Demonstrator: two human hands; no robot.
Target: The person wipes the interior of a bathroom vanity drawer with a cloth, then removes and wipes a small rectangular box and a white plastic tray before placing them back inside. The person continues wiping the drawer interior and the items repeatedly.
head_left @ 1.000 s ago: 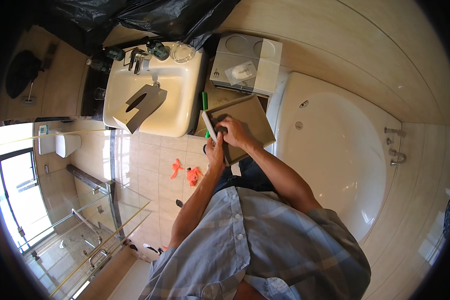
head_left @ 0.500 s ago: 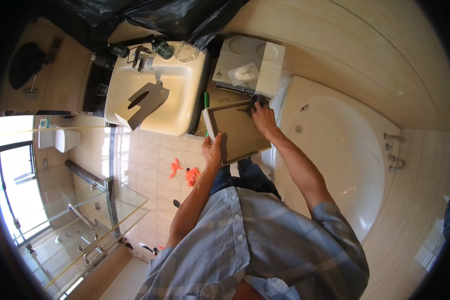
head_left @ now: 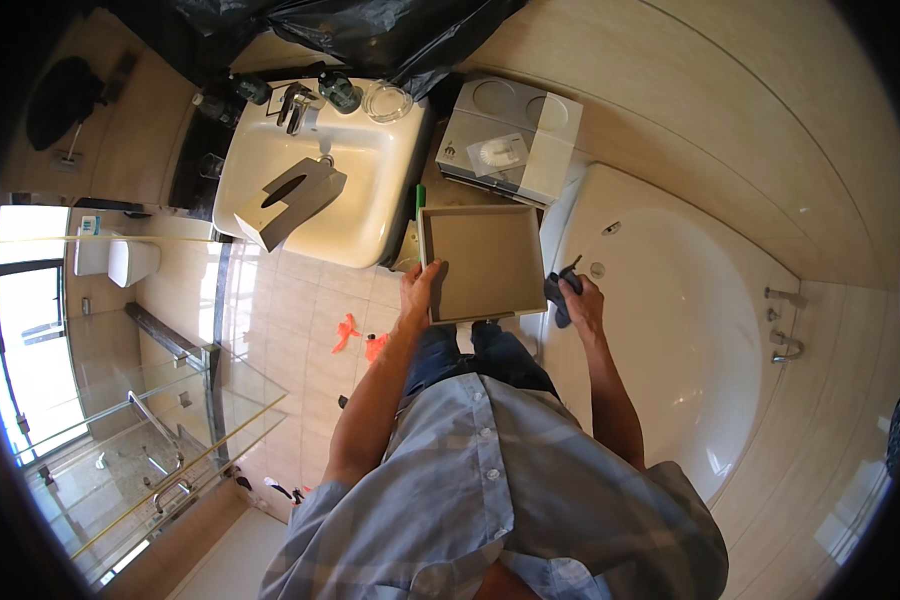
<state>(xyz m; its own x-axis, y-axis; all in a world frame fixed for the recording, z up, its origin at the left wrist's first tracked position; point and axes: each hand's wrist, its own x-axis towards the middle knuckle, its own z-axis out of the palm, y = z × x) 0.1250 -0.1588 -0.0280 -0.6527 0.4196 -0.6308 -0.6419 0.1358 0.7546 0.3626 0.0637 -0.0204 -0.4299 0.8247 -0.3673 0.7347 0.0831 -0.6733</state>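
Note:
A shallow beige drawer or tray [head_left: 488, 262] with raised sides is held in front of my body. My left hand [head_left: 418, 290] grips its left edge, thumb on the inside. Off its right side, over the bathtub's rim, my right hand [head_left: 582, 302] is closed on a dark grey cloth [head_left: 560, 297]. Beyond the tray stands a grey-and-white storage box [head_left: 515, 135] with a small white packet [head_left: 500, 154] on top. A green object [head_left: 421, 198] shows just past the tray's far left corner.
A white washbasin [head_left: 372, 215] at the left has a grey tissue-box cover [head_left: 295, 203] lying in it. Dark bottles [head_left: 339, 92] and a clear glass dish [head_left: 386, 102] stand by the tap [head_left: 295, 106]. The bathtub [head_left: 670, 330] lies to the right. Orange-red scraps [head_left: 346, 333] are on the floor.
My right hand has moved with the cloth from the tray's far right corner, out and nearer, past its right side. The tray has turned to sit squarer before me, still in my left hand.

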